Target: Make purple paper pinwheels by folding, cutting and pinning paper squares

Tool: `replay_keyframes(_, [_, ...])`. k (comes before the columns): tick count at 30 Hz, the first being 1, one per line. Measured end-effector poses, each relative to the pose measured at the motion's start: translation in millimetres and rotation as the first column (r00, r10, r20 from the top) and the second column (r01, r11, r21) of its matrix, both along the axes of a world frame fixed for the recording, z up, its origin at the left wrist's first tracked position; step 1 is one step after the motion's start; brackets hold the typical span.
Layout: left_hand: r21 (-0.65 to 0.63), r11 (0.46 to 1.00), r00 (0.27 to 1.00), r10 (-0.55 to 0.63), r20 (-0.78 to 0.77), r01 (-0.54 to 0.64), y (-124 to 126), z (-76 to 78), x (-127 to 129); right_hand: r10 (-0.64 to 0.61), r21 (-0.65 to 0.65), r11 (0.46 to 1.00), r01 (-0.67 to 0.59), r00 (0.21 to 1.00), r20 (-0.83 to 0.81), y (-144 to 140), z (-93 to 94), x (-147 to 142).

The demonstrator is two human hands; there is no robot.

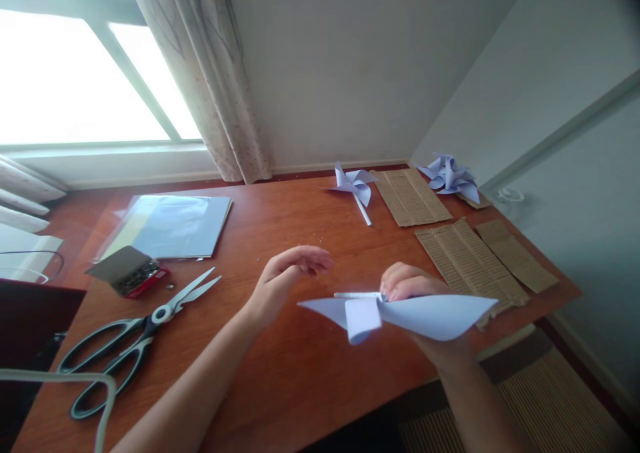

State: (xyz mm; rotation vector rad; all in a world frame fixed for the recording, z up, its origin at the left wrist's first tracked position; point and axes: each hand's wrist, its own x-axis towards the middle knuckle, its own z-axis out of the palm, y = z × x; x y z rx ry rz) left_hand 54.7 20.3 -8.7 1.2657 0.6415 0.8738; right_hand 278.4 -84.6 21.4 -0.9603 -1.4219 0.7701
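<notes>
Paper [430, 316], pale blue, half-folded into pinwheel shape, sits pinched in right hand [413, 286] above desk [300, 366], near front edge. Fingers [395, 291] clamp the centre where flaps meet; a white stick [357, 295] pokes out left of that pinch. Left hand [285, 276] hovers just beside, released, fingers loosely curled, holding nothing as far as I can see.

Risks, as I judge them: grip is at one point only, so folded flaps could spring back if the pinch eases. Wide right flap overhangs toward the cardboard [470, 263] strips; a snag on those could crease or tear it. Paper is close to desk's front edge w/ floor below, so a drop may go off the desk.

Room: centre of desk betw. hands and back wall is mostly bare wood, good space. Left side holds scissors [135, 333], blades pointing toward left hand but well apart, plus small box [125, 273] of pins or sim. (too small to tell) and a sheet stack [175, 226]. Back right: finished pinwheel [355, 186] w/ stick, more cardboard, and a pinwheel pile [450, 176] in the corner. Right edge is crowded; left-centre is freest.
</notes>
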Motion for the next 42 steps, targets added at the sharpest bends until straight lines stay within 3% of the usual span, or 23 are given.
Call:
replay_keyframes(2, [-0.036,0.999,0.999,-0.01,-0.044,0.009,-0.7,1.2,1.1,0.012,-0.06,0.998,-0.017,0.997,-0.077,1.6,-2.7,-0.4])
replay_keyframes(4, [-0.075,0.993,0.991,-0.095,-0.092,0.089,-4.8,3.5,3.9,-0.001,-0.146,0.989,-0.023,0.987,-0.161,4.1,-7.6,-2.4])
replay_keyframes(7, [-0.181,0.951,0.962,-0.264,-0.065,0.249,-14.3,5.0,8.9,-0.079,-0.285,0.958,0.0,0.961,-0.266,9.7,-18.6,-6.7])
replay_keyframes(10, [-0.218,0.931,0.95,-0.309,-0.047,0.292,-21.5,2.8,12.6,-0.161,-0.393,0.919,0.02,0.93,-0.33,15.7,-29.3,-10.8])
replay_keyframes(17, [-0.1,0.977,0.957,-0.205,-0.204,0.188,-23.5,-0.1,17.3,-0.257,-0.51,0.859,0.034,0.891,-0.373,23.1,-40.9,-18.3])
replay_keyframes(23, [-0.042,0.991,0.959,-0.132,-0.251,0.125,-25.2,1.6,18.2,-0.31,-0.518,0.854,0.046,0.845,-0.436,28.0,-49.2,-22.4])
replay_keyframes(27, [-0.071,0.994,0.973,-0.101,-0.208,0.088,-21.6,-4.3,19.1,-0.32,-0.506,0.863,0.02,0.795,-0.515,29.5,-56.5,-19.9])
replay_keyframes(29, [-0.052,0.998,0.976,-0.049,-0.213,0.039,-15.1,-5.2,16.4,-0.326,-0.499,0.866,0.02,0.781,-0.533,30.0,-59.8,-17.3])
replay_keyframes(31, [0.051,0.998,0.957,0.06,-0.283,-0.047,-5.5,-2.0,7.8,-0.327,-0.498,0.867,0.019,0.775,-0.54,29.8,-62.5,-14.3])
replay_keyframes(33, [0.268,0.957,0.886,0.215,-0.411,-0.108,5.2,5.3,-9.3,-0.316,-0.498,0.867,0.003,0.776,-0.546,29.1,-64.7,-11.9])
replay_keyframes(34, [0.409,0.91,0.812,0.292,-0.506,-0.072,9.9,9.8,-21.2,-0.308,-0.499,0.867,-0.009,0.777,-0.549,28.6,-65.5,-11.1])
replay_keyframes(36, [0.654,0.756,0.565,0.53,-0.633,0.023,16.4,18.4,-49.5,-0.293,-0.499,0.866,-0.031,0.778,-0.556,27.6,-66.4,-10.4])
replay_keyframes(38, [0.747,0.653,0.273,0.701,-0.659,0.128,18.1,23.8,-79.9,-0.281,-0.499,0.865,-0.05,0.775,-0.566,26.9,-66.0,-11.1])
replay_keyframes(39, [0.757,0.634,0.163,0.739,-0.653,0.159,17.4,25.0,-94.0,-0.276,-0.499,0.864,-0.059,0.774,-0.57,26.7,-65.3,-11.8])
replay_keyframes(42, [0.688,0.704,-0.06,0.705,-0.706,0.174,12.2,24.1,-125.8,-0.266,-0.508,0.857,-0.088,0.768,-0.583,26.9,-61.5,-15.0])
